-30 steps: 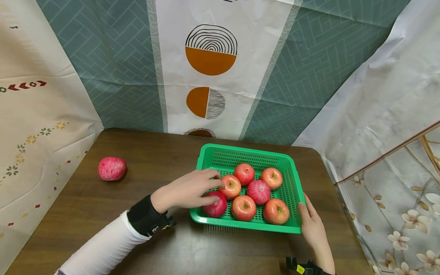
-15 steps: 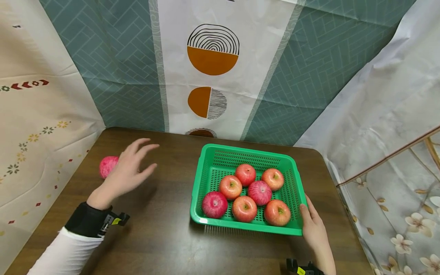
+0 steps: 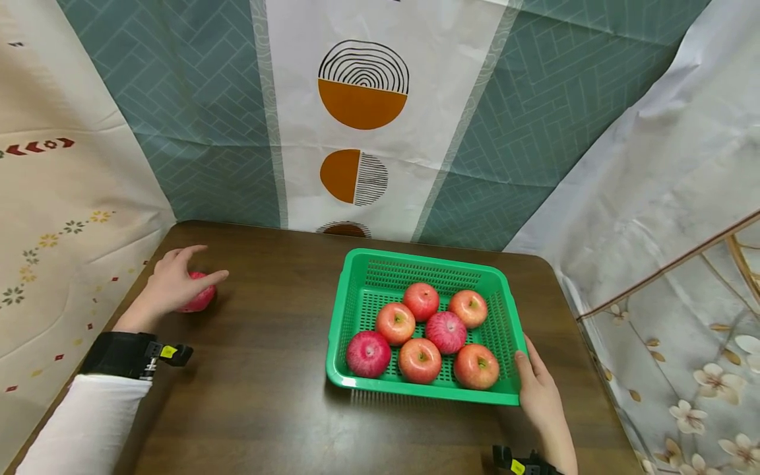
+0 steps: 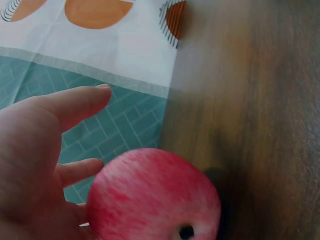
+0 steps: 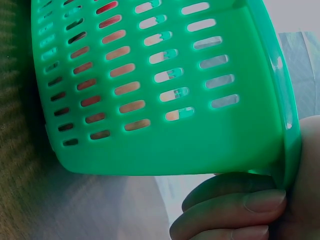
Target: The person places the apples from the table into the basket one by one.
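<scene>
Over a loose red apple at the table's left side, my left hand reaches with fingers and thumb spread. In the left wrist view this streaky red apple lies close beside the fingers; whether any of them touches it I cannot tell. My right hand grips the right edge of a green plastic basket, thumb at the rim, fingers curled beneath it in the right wrist view. Several apples lie in the basket, among them a dark red one at the near left and a streaky pink one in the middle.
A brown wooden table carries everything. Patterned cloth hangs behind its far edge, with more cloth on the left and right. Bare tabletop lies between the loose apple and the basket.
My left hand has left the basket's near-left corner and moved left across the table to the loose apple. The right hand and the basket stay put.
</scene>
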The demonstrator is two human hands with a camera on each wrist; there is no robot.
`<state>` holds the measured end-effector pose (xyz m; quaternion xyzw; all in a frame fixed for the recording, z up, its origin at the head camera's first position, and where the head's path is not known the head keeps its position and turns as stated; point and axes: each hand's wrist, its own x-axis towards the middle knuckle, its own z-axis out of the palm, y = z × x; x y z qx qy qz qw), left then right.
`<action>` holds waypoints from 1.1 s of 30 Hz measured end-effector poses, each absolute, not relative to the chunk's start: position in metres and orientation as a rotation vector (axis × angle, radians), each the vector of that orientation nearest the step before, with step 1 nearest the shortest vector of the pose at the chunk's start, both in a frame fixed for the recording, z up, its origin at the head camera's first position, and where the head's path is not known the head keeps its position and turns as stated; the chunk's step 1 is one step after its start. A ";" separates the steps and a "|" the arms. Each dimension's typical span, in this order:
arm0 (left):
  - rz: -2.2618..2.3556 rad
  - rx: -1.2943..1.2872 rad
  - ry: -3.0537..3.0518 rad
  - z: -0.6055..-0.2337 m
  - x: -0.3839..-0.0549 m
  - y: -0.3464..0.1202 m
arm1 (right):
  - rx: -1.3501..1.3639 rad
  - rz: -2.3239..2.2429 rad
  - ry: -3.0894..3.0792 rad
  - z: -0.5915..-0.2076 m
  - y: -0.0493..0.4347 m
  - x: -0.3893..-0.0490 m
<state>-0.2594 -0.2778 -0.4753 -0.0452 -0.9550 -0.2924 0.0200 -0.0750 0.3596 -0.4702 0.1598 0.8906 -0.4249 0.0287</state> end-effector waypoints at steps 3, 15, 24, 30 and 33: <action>-0.875 -0.142 -2.992 -0.480 -0.260 -0.280 | 0.502 -1.317 2.746 -0.470 0.359 -0.075; -0.891 -0.238 -3.204 -0.479 -0.253 -0.295 | 0.498 -1.308 2.732 -0.470 0.359 -0.076; -0.777 -0.268 -3.291 -0.466 -0.246 -0.293 | 0.489 -1.311 2.739 -0.469 0.359 -0.076; -0.772 -0.283 -3.299 -0.464 -0.243 -0.293 | 0.498 -1.315 2.732 -0.469 0.359 -0.076; -0.773 -0.301 -3.286 -0.463 -0.241 -0.294 | 0.489 -1.319 2.739 -0.470 0.360 -0.076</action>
